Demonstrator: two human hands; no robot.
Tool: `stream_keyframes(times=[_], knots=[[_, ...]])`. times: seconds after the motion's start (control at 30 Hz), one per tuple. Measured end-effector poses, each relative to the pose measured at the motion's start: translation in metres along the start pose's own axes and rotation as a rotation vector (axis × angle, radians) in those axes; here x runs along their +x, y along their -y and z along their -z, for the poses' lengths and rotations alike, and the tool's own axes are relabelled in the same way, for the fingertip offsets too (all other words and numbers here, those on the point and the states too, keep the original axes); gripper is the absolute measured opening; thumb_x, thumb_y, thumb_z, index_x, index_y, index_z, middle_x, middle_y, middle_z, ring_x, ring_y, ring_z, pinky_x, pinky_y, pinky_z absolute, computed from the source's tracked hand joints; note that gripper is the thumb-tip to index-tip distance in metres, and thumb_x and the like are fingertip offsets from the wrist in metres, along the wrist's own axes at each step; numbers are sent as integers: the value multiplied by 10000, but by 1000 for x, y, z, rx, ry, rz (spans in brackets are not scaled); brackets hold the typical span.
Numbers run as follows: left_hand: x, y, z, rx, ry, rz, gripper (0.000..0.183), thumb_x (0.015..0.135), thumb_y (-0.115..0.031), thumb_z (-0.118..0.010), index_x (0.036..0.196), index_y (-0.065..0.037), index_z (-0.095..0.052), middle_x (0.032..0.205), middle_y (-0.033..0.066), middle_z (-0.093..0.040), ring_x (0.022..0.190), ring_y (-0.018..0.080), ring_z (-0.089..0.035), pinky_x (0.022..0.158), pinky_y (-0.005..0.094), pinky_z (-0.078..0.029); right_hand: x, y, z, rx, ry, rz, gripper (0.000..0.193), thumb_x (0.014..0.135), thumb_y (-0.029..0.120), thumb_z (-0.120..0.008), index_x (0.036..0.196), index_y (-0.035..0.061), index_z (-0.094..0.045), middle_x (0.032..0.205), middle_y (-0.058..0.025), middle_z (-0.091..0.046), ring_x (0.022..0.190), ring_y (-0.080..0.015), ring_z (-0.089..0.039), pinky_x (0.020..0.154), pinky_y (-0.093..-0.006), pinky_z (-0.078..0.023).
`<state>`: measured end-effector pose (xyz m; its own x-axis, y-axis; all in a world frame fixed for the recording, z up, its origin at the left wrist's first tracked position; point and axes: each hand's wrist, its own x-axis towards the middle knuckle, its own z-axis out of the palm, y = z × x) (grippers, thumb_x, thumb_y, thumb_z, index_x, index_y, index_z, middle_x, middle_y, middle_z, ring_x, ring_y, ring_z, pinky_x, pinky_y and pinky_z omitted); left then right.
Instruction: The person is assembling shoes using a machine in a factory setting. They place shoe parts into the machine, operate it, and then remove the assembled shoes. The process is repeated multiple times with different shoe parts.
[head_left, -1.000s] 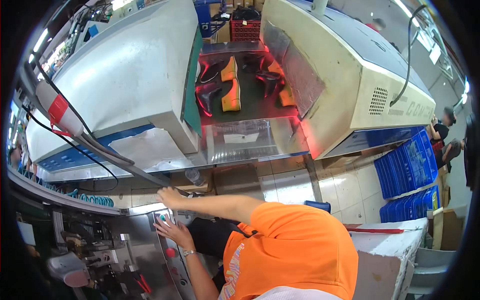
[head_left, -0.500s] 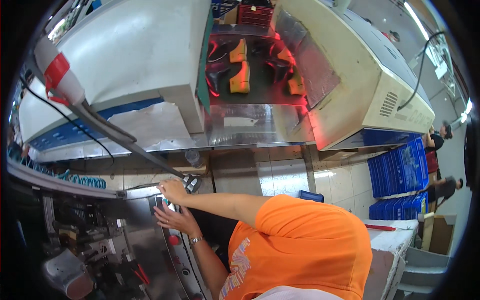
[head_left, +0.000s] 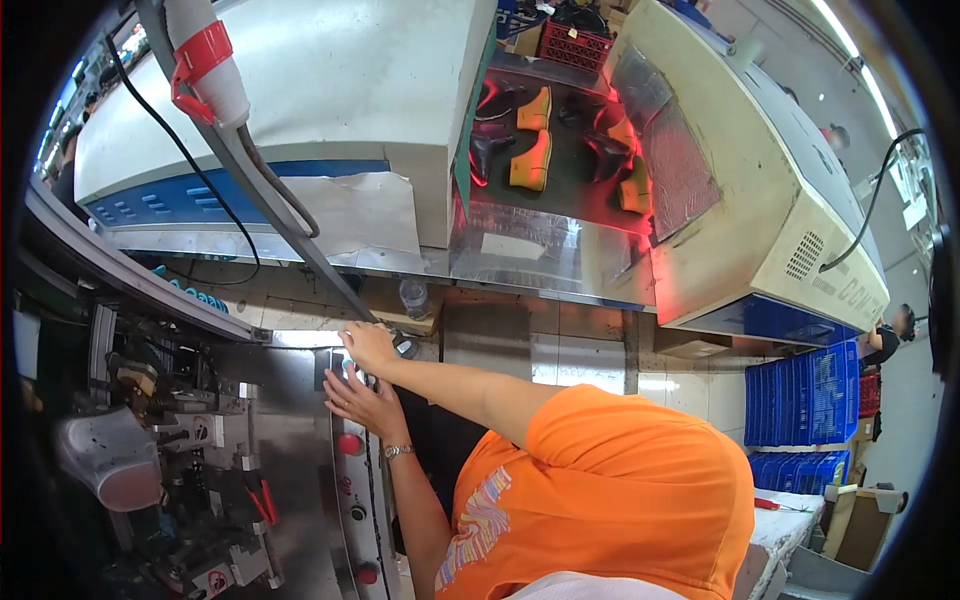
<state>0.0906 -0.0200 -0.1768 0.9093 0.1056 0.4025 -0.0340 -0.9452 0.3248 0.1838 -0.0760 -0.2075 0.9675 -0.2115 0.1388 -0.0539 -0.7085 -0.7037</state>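
Observation:
At the corner of a steel machine's control panel (head_left: pixel 352 490), my two hands are close together. My right hand (head_left: pixel 370 350) lies over the panel's far end, fingers bent down over its edge, beside the foot of a slanting grey metal post (head_left: pixel 285 215). Just below it, my left hand (head_left: pixel 366 405), with a watch on its wrist, rests with fingers spread toward the steel top (head_left: pixel 290 440). A small teal part (head_left: pixel 348 366) shows between the hands, partly hidden. Neither hand visibly holds anything. A red button (head_left: pixel 349 444) sits on the panel nearer me.
Left of the panel is machinery with a rounded grey part (head_left: pixel 110 460) and red-handled pliers (head_left: pixel 262 500). Beyond stands a conveyor (head_left: pixel 520 245) carrying yellow (head_left: pixel 530 160) and dark boots (head_left: pixel 490 150) under red light. Blue crates (head_left: pixel 800 395) are stacked at the right.
The whole view has turned, so the conveyor and post appear farther right. Both hands stay at the panel's corner, with little change in their pose.

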Motion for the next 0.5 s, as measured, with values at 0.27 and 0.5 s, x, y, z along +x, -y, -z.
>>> stream_keyframes(times=[0.27,0.5], knots=[[1,-1,0,-30,-24,7,528,737,-284,-652,1189,-89,-461,1409,191,-253,1278,338,-270,1036,522,-177,7,-1,-1,-73,58,85,242,863,250,-463,864,17,-529,828,-163,-599,776,-332,-590,689,-447,-449],[0,1,-4,3,-6,7,474,736,-297,-650,1143,-109,-494,1402,195,-270,1279,328,-277,1038,521,-179,6,-5,-2,-37,-8,87,236,829,252,-505,870,25,-555,840,-151,-605,810,-316,-588,706,-444,-446]])
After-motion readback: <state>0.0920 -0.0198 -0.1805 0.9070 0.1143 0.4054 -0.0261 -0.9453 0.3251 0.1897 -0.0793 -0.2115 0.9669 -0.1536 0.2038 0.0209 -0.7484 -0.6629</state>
